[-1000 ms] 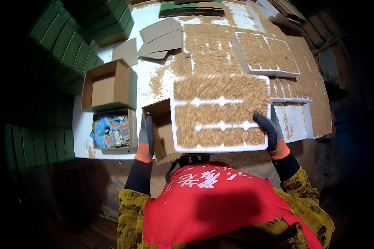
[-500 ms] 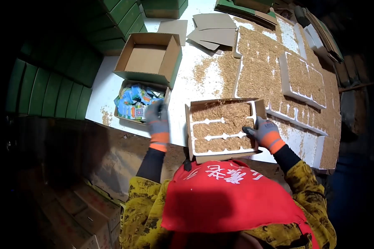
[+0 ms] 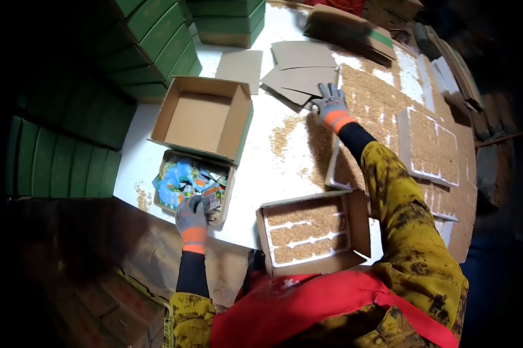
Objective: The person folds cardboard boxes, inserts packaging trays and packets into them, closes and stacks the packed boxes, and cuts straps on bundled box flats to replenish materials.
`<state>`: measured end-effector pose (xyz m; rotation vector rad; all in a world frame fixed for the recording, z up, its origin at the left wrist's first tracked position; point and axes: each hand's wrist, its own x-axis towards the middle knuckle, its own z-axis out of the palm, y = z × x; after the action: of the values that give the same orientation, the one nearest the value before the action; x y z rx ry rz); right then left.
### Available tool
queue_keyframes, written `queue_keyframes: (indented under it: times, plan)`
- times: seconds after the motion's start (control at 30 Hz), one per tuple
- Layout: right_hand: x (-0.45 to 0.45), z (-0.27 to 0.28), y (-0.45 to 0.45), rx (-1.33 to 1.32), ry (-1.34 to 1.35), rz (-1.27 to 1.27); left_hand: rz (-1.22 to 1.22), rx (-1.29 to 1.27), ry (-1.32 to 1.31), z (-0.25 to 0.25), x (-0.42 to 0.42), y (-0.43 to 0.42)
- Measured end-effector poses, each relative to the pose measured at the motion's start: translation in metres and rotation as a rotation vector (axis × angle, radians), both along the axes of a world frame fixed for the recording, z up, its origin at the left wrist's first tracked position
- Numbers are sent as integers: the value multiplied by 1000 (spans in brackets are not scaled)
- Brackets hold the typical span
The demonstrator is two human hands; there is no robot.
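Note:
My left hand [image 3: 192, 213], in a grey glove with an orange cuff, is at the near edge of a small cardboard box [image 3: 229, 197] filled with blue and green printed packets [image 3: 177, 180]. Its fingers are closed beside a small printed card [image 3: 213, 197] and seem to pinch it. Stretched far forward, my right hand [image 3: 332, 105] lies with spread fingers on the near right corner of a stack of flat cardboard sheets [image 3: 308, 79]. Close to my body, an open carton [image 3: 360, 223] holds a white foam tray [image 3: 314, 239] with brown grain-like bedding in its compartments.
An open carton [image 3: 200, 119] stands behind the packet box. Green cartons [image 3: 163, 40] are stacked at the left. On the right lie white trays [image 3: 430, 145] covered in loose bedding. Folded cartons [image 3: 351, 32] rest at the back.
My right hand has left the foam tray and reached forward to the cardboard sheets. My left hand has come down onto the packets. The carton with the tray appears lower in view.

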<state>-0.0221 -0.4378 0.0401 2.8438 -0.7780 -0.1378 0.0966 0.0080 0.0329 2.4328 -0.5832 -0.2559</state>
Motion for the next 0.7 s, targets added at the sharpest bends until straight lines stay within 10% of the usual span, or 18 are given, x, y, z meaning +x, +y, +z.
queue_keyframes:
  times: [0.17, 0.3, 0.33, 0.4, 0.5, 0.63, 0.7]
  plan:
    - [8, -70, -43, -86, 149, -17, 18, -315, -93, 41, -18, 14]
    - [-40, 45, 16, -4, -650, 346, -529, -334, -208, 103, -70, -22]
    - [-59, 76, 36, 48, -844, 366, -650, -171, -596, 102, -96, -41]
    - [-116, 106, 57, 472, -1195, 179, -989, -306, -431, 120, -116, -74]
    - [-178, 147, 119, 714, -1490, -325, -1219, 142, -222, 62, -145, -69]
    - [-267, 118, 194, 955, -1142, -588, -595, -300, -185, 71, -141, -36]
    - [-284, 102, 232, 999, -956, -493, -49, -748, 295, 65, -158, -37]
